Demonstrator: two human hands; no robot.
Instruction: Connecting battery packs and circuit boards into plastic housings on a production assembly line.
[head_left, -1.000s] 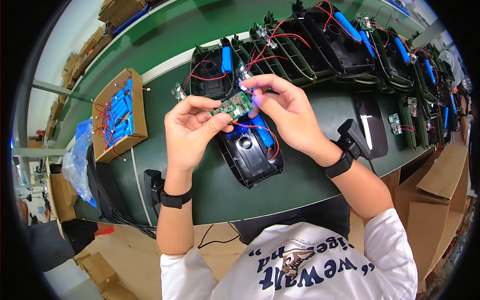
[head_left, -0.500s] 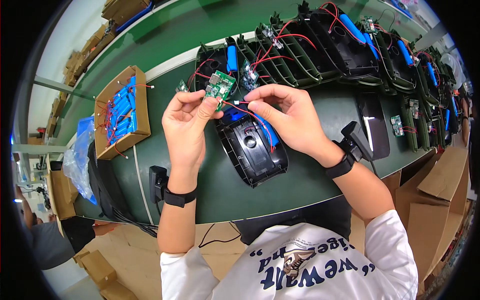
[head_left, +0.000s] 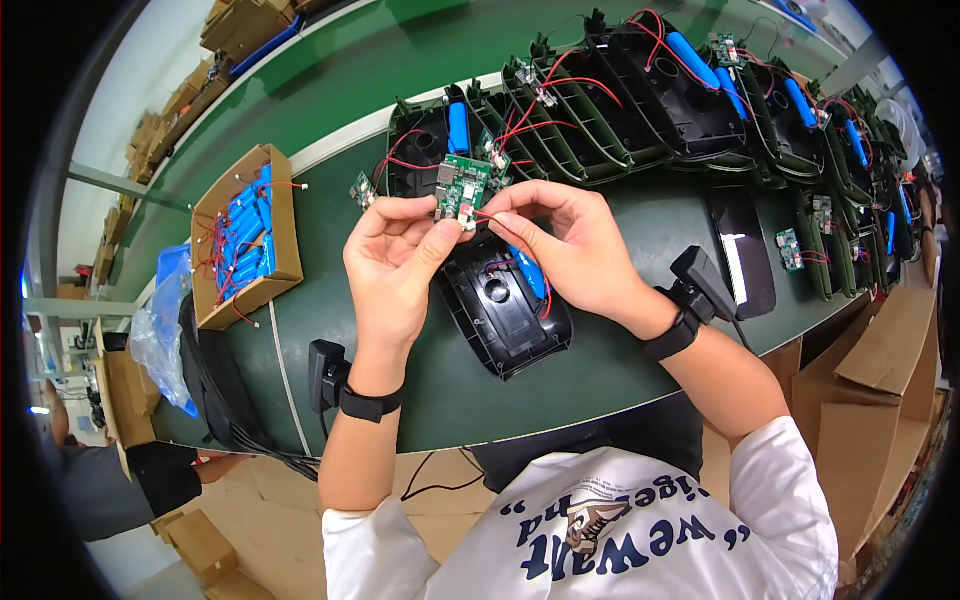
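Pinched in my left hand is a small green circuit board, held up over the table. My right hand grips a thin red wire at the board's lower right edge; the plug end is too small to make out between the fingertips. Below both hands lies a black plastic housing with a round hole. A blue cylindrical battery sits along its right side, partly covered by my right hand, with red wires beside it.
An open cardboard box of wired blue batteries stands at left, beside a clear plastic bag. Several dark green housings with boards and batteries line the back and right. A black phone-like slab lies right. Another person is at far left.
The circuit board has moved right and slightly down, and tilted more upright. My right hand has brought the wire's end against the board's edge, where before it was apart.
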